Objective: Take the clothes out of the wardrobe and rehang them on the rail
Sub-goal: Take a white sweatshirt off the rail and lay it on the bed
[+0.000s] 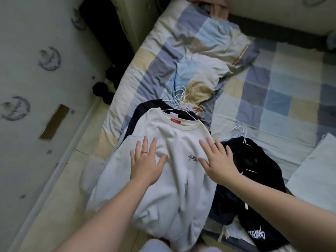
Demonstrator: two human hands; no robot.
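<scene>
1. Head view, the room: a bed (283, 73) fills most of the frame, covered in a checked sheet of blue, grey and cream squares. A rumpled quilt (198, 51) in the same check lies across its far end. Pale floor tiles (60, 202) run along the bed's left side, beside a white wall with round blue printed marks.
2. A white sweatshirt (169, 179) lies flat at the near edge of the bed, on top of a dark garment (145, 108). Its long axis runs from near to far, collar pointing away from the viewer, hem nearest.
3. White wire hangers (180, 99) stick out past the collar.
4. Black clothes (254, 170) lie just right of it.
5. Left hand (145, 159) and right hand (218, 159) rest flat on the sweatshirt's chest, fingers spread wide, gripping nothing.
</scene>
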